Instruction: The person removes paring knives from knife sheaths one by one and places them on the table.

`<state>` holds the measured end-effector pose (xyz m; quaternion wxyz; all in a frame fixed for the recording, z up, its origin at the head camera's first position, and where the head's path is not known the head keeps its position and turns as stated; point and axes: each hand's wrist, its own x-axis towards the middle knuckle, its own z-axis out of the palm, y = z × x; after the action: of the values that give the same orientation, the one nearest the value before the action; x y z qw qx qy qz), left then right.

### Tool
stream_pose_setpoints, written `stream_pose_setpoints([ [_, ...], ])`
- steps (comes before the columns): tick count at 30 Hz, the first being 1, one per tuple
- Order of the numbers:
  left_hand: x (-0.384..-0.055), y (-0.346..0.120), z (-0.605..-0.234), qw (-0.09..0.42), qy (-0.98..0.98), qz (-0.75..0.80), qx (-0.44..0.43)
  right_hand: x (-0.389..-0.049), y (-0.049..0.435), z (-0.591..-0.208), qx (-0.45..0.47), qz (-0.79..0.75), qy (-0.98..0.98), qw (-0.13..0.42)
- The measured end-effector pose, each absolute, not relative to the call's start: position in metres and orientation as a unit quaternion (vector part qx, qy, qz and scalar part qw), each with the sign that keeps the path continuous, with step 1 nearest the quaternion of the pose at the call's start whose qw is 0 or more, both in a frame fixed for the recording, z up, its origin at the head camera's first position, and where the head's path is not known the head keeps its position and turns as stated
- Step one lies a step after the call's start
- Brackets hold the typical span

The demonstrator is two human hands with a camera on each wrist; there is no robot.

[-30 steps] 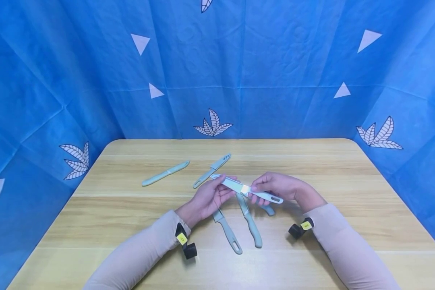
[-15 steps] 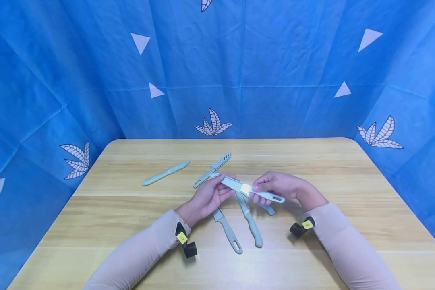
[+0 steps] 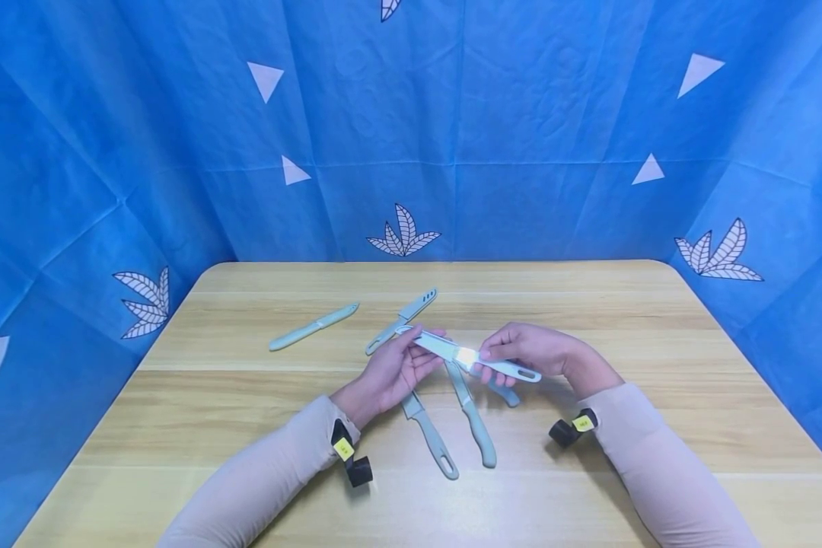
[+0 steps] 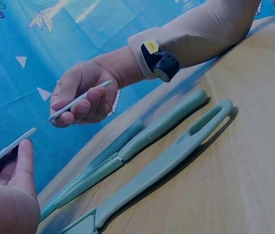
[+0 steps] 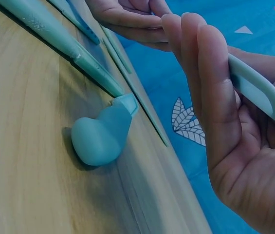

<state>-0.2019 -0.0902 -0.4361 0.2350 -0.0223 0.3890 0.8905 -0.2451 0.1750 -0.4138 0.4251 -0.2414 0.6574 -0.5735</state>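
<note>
Above the table, my left hand (image 3: 387, 379) holds a pale green sheath (image 3: 433, 345) between thumb and fingers. My right hand (image 3: 536, 350) pinches the light handle (image 3: 520, 372) of a knife. A bright strip of blade (image 3: 465, 356) shows between sheath and handle, the rest being hidden in the sheath. Seen from the left wrist, the sheath (image 4: 9, 149) and the handle (image 4: 79, 100) lie nearly in line, with a gap between. Beneath the hands lie a slotted-handle knife (image 3: 434, 443), a curved-handle knife (image 3: 478, 430) and another knife (image 3: 505, 393) mostly covered by the right hand.
Farther back on the wooden table (image 3: 589, 297) lie a slim sheathed knife (image 3: 313, 328) and a knife with a slotted sheath (image 3: 411, 310). Blue patterned cloth (image 3: 520, 114) hangs behind and at both sides of the table.
My right hand has shifted slightly right and up with the handle, and the bright strip of blade looks slightly longer. The left hand has barely moved; the knives on the table stay put.
</note>
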Motion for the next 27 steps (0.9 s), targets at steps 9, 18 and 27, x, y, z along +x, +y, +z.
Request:
stream_pose_setpoints([
  [9, -0.2015, -0.0904, -0.4351, 0.226, 0.395, 0.890, -0.028, -0.2462, 0.1776, -0.4144, -0.252, -0.567, 0.660, 0.424],
  [18, -0.2036, -0.0926, -0.4332, 0.229, 0.396, 0.888, -0.034, -0.2466, 0.1802, -0.4138, -0.264, -0.564, 0.660, 0.420],
  [27, -0.2042, -0.0956, -0.4298, 0.243, 0.393, 0.886, -0.025, -0.2471, 0.1842, -0.4117, -0.272, -0.545, 0.679, 0.410],
])
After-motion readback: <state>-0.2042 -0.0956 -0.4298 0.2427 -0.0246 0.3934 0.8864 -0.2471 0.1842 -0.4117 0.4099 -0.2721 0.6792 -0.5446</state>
